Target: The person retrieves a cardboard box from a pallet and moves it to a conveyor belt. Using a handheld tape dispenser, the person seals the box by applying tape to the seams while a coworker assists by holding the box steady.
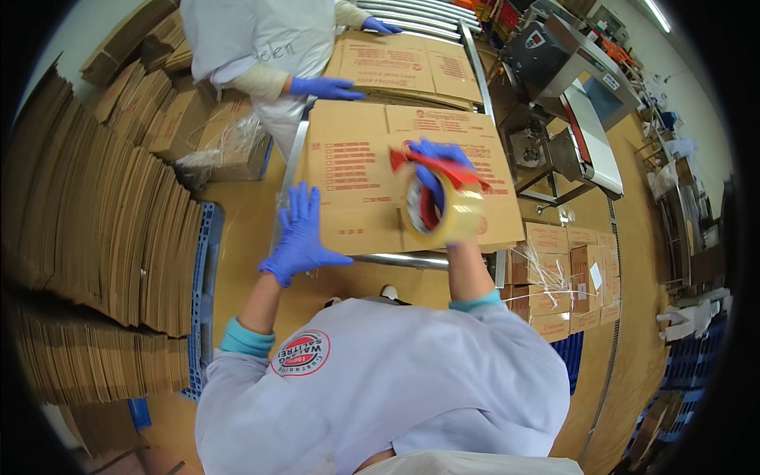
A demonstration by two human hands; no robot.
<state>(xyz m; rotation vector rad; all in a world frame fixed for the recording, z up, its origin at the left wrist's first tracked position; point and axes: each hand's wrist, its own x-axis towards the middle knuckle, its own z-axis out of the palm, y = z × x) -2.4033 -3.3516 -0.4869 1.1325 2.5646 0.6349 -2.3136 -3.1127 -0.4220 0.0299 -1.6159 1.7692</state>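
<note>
In front of me lies a flat cardboard carton [356, 225] with red print, on top of other flat cartons at the near end of a roller conveyor. My right hand [442, 163], in a blue glove, grips a red tape dispenser [439, 160]. A wide roll of clear tape [463, 211] sits on the dispenser, held above the carton and slightly blurred. My left hand [300, 234], also gloved in blue, is spread with fingers apart at the carton's left edge and holds nothing. Whether its palm presses on the carton is hard to tell.
Across the conveyor a co-worker's gloved hand [329, 88] rests by another flat carton stack [386, 65]. Tall stacks of folded cardboard [119, 225] stand on a blue pallet [202, 285] at left. Packed cartons [549, 261] and a belt machine [594, 142] stand at right. Metal rollers [415, 12] extend beyond.
</note>
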